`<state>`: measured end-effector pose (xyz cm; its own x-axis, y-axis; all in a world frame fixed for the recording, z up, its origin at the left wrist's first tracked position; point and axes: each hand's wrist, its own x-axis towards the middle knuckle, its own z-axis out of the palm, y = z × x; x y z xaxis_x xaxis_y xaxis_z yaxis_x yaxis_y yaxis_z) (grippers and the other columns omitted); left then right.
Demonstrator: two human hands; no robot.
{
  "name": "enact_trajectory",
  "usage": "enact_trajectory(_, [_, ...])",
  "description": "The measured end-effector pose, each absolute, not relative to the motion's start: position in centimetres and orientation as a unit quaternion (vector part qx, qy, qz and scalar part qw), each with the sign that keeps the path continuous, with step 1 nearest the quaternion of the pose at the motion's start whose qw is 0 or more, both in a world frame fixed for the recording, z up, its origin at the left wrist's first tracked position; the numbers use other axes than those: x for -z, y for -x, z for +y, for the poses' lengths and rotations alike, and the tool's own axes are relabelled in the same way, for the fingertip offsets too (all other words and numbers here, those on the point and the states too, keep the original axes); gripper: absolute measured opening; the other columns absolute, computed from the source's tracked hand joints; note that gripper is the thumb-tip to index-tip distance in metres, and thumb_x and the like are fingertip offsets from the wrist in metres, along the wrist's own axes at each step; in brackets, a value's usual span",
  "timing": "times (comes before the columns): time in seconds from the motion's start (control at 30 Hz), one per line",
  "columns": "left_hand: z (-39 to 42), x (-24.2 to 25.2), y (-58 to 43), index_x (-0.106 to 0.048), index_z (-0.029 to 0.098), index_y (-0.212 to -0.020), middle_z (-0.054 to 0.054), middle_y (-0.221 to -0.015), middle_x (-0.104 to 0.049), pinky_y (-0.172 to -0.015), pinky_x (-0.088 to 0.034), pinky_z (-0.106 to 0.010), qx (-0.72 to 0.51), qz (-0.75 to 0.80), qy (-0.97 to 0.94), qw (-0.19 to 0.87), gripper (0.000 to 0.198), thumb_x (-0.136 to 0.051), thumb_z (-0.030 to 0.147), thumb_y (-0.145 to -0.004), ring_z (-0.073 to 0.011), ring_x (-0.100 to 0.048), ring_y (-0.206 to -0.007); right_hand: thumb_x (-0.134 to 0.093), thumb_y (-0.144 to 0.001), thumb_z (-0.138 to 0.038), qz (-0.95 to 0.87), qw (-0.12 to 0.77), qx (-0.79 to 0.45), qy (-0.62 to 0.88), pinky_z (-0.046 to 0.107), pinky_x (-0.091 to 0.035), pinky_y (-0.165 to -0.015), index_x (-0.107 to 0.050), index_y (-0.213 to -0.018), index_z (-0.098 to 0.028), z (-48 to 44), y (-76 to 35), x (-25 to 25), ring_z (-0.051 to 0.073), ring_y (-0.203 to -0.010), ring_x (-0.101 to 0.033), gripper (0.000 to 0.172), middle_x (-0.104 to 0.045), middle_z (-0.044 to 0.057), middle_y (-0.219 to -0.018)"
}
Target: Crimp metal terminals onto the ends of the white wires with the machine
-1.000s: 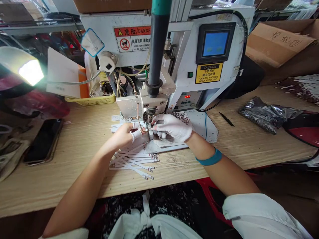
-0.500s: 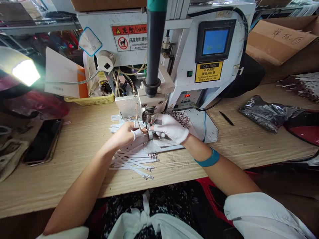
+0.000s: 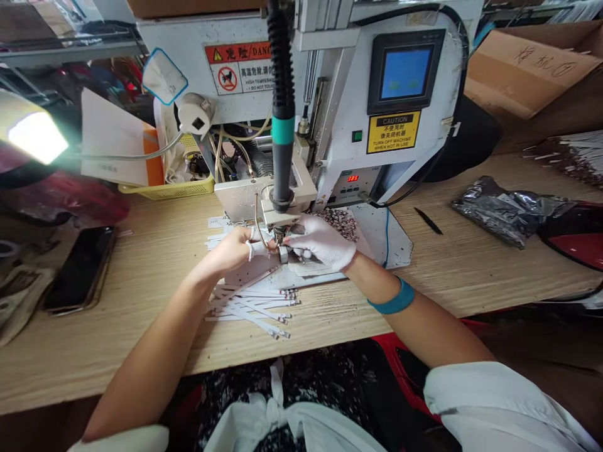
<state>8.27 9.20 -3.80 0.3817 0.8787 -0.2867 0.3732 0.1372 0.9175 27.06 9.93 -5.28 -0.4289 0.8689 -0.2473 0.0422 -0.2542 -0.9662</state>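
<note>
A small shiny metal piece [image 3: 283,253] sits under the tip of a big machine [image 3: 336,157]. The left hand [image 3: 229,249] and the gloved right hand [image 3: 321,242] hold it, fingers pinched close. White strips [image 3: 249,306] lie in a pile just below, on a wood table [image 3: 141,301].

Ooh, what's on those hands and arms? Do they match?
No, they don't match! The right hand wears a white fabric glove, with a stretchy teal-blue band around the wrist. The left hand has no glove, just a white wrap on a finger. Both arms come out of loose white sleeves.
</note>
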Motion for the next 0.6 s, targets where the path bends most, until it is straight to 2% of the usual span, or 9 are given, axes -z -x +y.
enact_trajectory(0.2, [9.1,3.8,-8.2,-0.070,0.017,-0.068,-0.002,-0.075,-0.070,-0.083,-0.046,-0.032,-0.219,0.509,-0.612,0.565,0.027,-0.072,0.041,-0.054,-0.0194,-0.062,-0.080,-0.066,-0.069,-0.016,-0.531,0.310,-0.654,0.441,0.015,-0.030,-0.031,-0.050,-0.083,-0.017,9.8,-27.0,5.0,0.004,-0.039,-0.041,0.021,-0.048,-0.006,-0.056])
enact_trajectory(0.4, [9.1,3.5,-8.2,-0.069,0.017,-0.068,-0.003,-0.075,-0.070,-0.079,-0.047,-0.031,-0.213,0.505,-0.636,0.543,0.030,-0.068,0.045,-0.058,-0.0203,-0.062,-0.081,-0.063,-0.071,-0.017,-0.532,0.301,-0.654,0.445,0.015,-0.027,-0.031,-0.047,-0.083,-0.019,9.8,-27.2,4.7,0.004,-0.040,-0.041,0.020,-0.050,-0.006,-0.059])
enact_trajectory(0.5, [8.5,2.8,-7.7,-0.069,0.016,-0.071,-0.003,-0.074,-0.070,-0.071,-0.047,-0.028,-0.185,0.522,-0.668,0.498,0.030,-0.063,0.045,-0.064,-0.0193,-0.061,-0.075,-0.059,-0.076,-0.023,-0.603,0.243,-0.586,0.483,0.018,-0.030,-0.033,-0.054,-0.083,-0.018,9.8,-28.2,3.8,0.007,-0.040,-0.043,0.010,-0.050,-0.005,-0.056])
enact_trajectory(0.6, [7.2,2.3,-7.1,-0.068,0.017,-0.069,-0.002,-0.064,-0.066,-0.058,-0.042,-0.024,-0.122,0.553,-0.730,0.382,0.024,-0.057,0.038,-0.072,-0.0169,-0.057,-0.063,-0.060,-0.075,-0.025,-0.731,0.130,-0.437,0.508,0.022,-0.034,-0.042,-0.065,-0.078,-0.018,9.6,-29.4,3.0,0.010,-0.045,-0.048,0.009,-0.055,-0.003,-0.055])
